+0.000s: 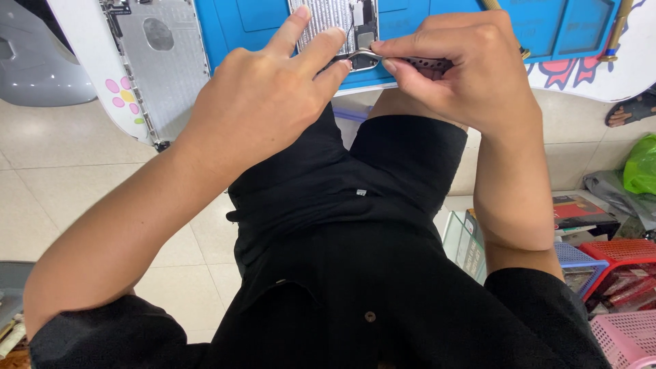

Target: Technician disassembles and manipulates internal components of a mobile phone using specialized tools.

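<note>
Lying opened at the far left, a detached silver phone panel [164, 61] sits apart from the work. The left hand [263, 96] steadies the open phone body [335, 24] on the blue mat [253, 20]; the right hand [465, 68] pinches tweezers [365, 60] closed at its lower edge. Disassembly looks well underway, internals exposed.

At twelve o'clock, the left hand [263, 102] and right hand [465, 72] pinch metal tweezers [365, 60] over an opened phone [342, 20] on a blue mat [260, 20]. At ten o'clock lies a silver panel [167, 61]; at four o'clock, baskets [625, 253].
</note>
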